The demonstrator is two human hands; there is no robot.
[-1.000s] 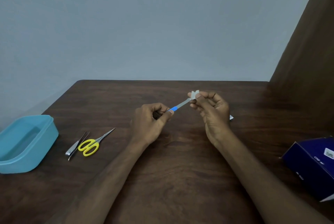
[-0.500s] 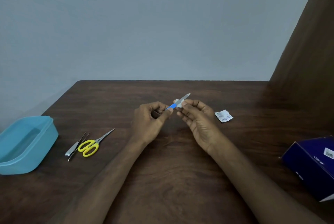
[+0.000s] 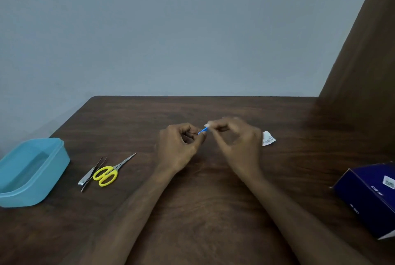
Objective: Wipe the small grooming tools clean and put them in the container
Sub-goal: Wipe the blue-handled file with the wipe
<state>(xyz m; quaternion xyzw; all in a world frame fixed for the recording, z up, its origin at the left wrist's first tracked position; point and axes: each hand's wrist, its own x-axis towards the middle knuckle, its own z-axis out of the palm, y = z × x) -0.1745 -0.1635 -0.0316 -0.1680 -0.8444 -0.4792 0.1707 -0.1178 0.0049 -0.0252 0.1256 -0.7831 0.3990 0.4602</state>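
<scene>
At the centre of the frame I see the left hand [image 3: 178, 147] with its fingers curled, pinching the blue handle of a nail file [image 3: 203, 131] between thumb and forefinger. Only a short blue stretch of the file shows between the two hands. The right hand [image 3: 237, 145] is blurred; its thumb and forefinger pinch a small white wipe [image 3: 208, 124] closed around the file just past the blue part, and its other fingers are loosely curled. Both hands are above the table [image 3: 203, 211].

At the left edge of the frame sits the blue container [image 3: 53, 170], open on top. Just to its right lie the tweezers [image 3: 94, 173] and a nail clipper [image 3: 85, 178], side by side and seemingly touching, with the yellow-handled scissors [image 3: 113, 171] just beside them, blades pointing to the upper right. A torn white wrapper [image 3: 268, 139] lies right of the right hand. A dark blue box [image 3: 367, 196] sits at the right edge.
</scene>
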